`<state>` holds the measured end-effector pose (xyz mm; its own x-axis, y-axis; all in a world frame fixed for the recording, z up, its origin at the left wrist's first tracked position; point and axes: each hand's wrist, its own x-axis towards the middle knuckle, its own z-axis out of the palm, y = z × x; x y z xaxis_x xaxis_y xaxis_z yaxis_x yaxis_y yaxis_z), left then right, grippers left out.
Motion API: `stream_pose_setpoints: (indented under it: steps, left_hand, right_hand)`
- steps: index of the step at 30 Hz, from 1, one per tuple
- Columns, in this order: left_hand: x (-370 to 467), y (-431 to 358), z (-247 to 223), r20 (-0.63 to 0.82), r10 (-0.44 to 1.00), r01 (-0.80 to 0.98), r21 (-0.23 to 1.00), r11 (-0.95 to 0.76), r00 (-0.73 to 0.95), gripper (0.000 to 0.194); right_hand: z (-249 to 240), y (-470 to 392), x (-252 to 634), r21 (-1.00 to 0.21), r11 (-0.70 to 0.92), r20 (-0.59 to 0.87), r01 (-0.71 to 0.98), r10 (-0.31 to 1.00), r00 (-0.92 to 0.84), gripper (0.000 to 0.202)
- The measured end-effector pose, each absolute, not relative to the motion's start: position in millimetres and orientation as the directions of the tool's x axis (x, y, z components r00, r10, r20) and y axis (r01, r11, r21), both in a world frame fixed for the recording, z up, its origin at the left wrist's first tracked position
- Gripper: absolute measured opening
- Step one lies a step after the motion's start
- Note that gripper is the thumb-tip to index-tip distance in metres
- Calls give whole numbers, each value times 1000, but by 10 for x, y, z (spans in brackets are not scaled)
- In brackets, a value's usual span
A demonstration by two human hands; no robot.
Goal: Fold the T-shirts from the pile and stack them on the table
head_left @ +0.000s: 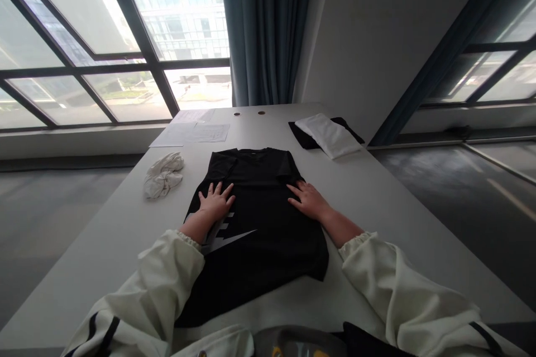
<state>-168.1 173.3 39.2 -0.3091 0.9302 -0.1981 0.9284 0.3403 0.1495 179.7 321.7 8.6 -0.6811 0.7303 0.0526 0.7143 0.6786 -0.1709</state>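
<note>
A black T-shirt (pixel 268 217) lies spread on the white table in front of me, its collar at the far side and its hem towards me. White printing with a pointed swoosh shape shows on its left part. My left hand (pixel 215 202) rests flat on the shirt's left side, fingers spread, its forearm partly covering the print. On the right edge of the shirt lies my right hand (pixel 309 199), also flat with fingers apart. The hem runs at a slant, lower on the left than on the right.
Left of the shirt sits a crumpled white cloth (pixel 164 175). Papers (pixel 190 131) lie at the table's far left. A folded white cloth (pixel 329 135) rests over a black one (pixel 302 136) at the far right. Two cable holes are near the table's (pixel 397 245) back edge.
</note>
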Motion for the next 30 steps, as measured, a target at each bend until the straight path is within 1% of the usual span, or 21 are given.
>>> stream_pose_setpoints:
  steps: [3,6,8,11,14,18,21,24,27,29,30]
  left_hand:
    - [-1697,1922,386,-124,938,927,157,340,-323,65]
    - [-1717,2032,297,-53,941,925,175,338,-334,65]
    - [-1746,2084,226,-34,936,918,182,352,-352,66]
    - [-1793,2092,181,-40,921,906,172,387,-387,68]
    - [-1816,1981,215,-86,909,902,118,415,-407,68]
    - [-1779,1655,278,-123,908,914,18,406,-401,65]
    - [-1680,1340,292,-127,917,926,-34,377,-378,64]
    - [-1551,1066,301,-133,920,929,-73,363,-370,64]
    - [-1477,929,366,-135,923,931,-114,347,-361,66]
    - [-1456,950,452,-135,930,937,-123,327,-343,65]
    - [-1438,1000,502,-114,936,940,-120,319,-333,64]
  right_hand:
    - [142,3376,1760,-142,628,44,765,776,-629,64]
    - [101,3546,1718,-138,588,67,797,808,-585,61]
    - [35,3676,1702,-140,545,102,827,838,-535,61]
    - [-35,3829,1709,-155,430,146,889,900,-410,63]
    - [-24,3828,1739,-161,368,139,916,927,-348,64]
    - [57,3528,1822,-93,409,98,908,911,-401,60]
    - [129,3263,1969,-48,419,112,907,904,-412,53]
    - [210,3174,2177,-44,338,122,940,936,-331,47]
    - [322,3234,2356,-55,206,112,977,974,-199,47]
    - [422,3272,2390,-78,143,156,987,979,-130,46]
    - [475,3278,2363,-97,147,204,984,971,-125,47]
